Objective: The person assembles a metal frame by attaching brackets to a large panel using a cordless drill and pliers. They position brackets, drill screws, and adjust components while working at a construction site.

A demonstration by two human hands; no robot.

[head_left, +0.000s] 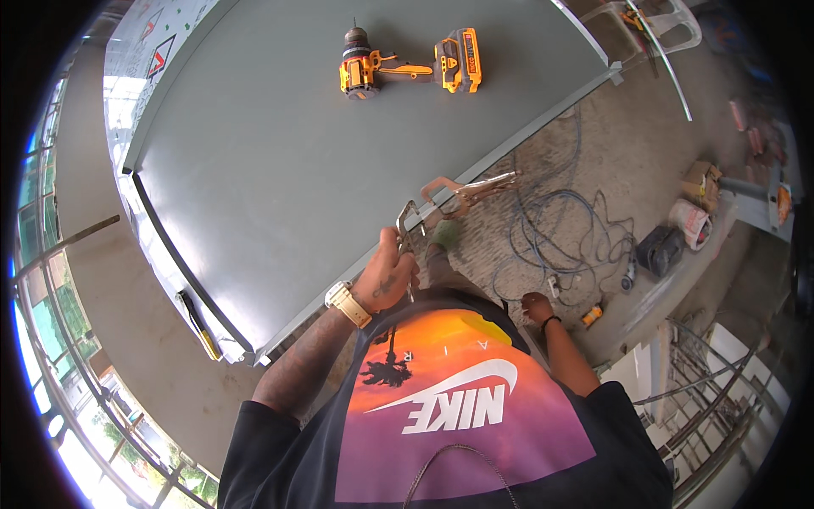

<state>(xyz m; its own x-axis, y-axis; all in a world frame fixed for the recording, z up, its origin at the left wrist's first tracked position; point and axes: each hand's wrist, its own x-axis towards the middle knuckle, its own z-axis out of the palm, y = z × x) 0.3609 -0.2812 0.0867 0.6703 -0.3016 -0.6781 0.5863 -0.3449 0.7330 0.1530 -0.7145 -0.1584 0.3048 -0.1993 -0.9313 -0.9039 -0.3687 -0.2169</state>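
Note:
My left hand [386,276], with a pale watch on its wrist, is closed round a metal locking clamp [409,219] at the near edge of a large grey sheet-metal panel [280,170]. Just right of it, a second locking clamp [462,195] sits on the same folded edge, its handles jutting out past the panel. My right hand [537,307] hangs low at my right side, away from the panel, its fingers loosely apart with nothing visible in them. Farther back on the panel lies a yellow and black cordless drill [411,66].
A coiled cable [551,229] spreads over the rough floor to the right. Beyond it stand a black bag [660,250], a white sack [691,222] and a carton [702,182]. A knife-like tool [199,327] lies by the panel's left edge. A plastic chair [678,30] is at the far right.

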